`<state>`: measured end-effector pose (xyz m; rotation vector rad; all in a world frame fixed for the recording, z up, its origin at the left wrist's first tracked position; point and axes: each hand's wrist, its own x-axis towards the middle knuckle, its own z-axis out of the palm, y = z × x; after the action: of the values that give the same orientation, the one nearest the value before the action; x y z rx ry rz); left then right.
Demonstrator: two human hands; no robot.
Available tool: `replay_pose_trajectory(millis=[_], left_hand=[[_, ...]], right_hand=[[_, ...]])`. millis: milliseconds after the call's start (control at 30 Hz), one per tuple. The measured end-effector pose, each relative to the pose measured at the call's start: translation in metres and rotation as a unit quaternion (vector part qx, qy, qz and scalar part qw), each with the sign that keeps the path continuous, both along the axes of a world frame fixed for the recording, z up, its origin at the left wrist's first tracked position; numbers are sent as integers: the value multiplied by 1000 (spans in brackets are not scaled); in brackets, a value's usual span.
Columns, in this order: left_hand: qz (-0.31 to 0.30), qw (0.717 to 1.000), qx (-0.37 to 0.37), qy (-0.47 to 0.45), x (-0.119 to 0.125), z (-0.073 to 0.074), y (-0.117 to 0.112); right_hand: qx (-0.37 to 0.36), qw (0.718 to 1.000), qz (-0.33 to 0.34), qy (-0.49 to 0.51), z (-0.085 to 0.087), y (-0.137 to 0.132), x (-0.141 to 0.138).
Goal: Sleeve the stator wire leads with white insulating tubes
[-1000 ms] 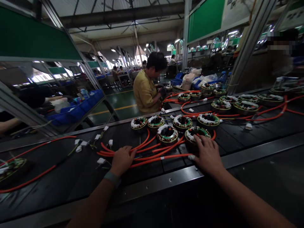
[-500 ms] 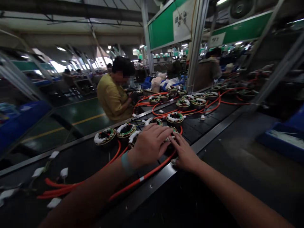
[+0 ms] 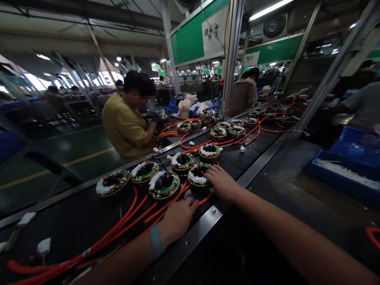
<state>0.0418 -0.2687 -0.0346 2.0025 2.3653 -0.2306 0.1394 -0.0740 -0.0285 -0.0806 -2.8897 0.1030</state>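
Observation:
My right hand (image 3: pixel 224 183) is at a motor stator (image 3: pixel 198 180), a ring with green, white and red parts. Its fingers reach over the stator's right rim, with the thumb low at the side. Closer to me, my left hand (image 3: pixel 178 219), with a teal band at the wrist, is closed where an orange cable (image 3: pixel 204 198) runs into it. Its fingertips are partly hidden. A small greyish piece (image 3: pixel 188 194) shows just beyond these fingers. Another stator (image 3: pixel 164 185) stands to the left, and one more (image 3: pixel 182 161) sits behind.
More stators and orange cables (image 3: pixel 118 221) spread along the dark conveyor belt (image 3: pixel 74 215) with its metal edge rail (image 3: pixel 212 215). A blue bin (image 3: pixel 341 178) of white strips stands at right. Across the belt sits a person in a yellow shirt (image 3: pixel 126 122).
My left hand has come off the stator and moved down toward the near rail. My right hand stays at the stator, which is now uncovered. The view has shifted to the right.

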Motion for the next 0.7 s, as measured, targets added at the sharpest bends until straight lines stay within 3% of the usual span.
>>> replay_pose_trajectory(millis=[133,267,400,533,700], left_hand=[[19,999,10,39,-16,9,-10],[15,997,34,71,-21,-6,-23],[-32,980,160,118,-26,-21,-38],[-41,957,241,158,-42,-24,-54],[-56,951,259,158,-58,-29,-69]], right_hand=[[20,1000,7,-22,6,-6,-11],[20,1000,-18,-16,2,-17,-6],[5,1000,-27,-13,5,-19,-8],[-12,998,-53,-5,8,-17,-21],[-15,997,-77,2,2,-26,-52]])
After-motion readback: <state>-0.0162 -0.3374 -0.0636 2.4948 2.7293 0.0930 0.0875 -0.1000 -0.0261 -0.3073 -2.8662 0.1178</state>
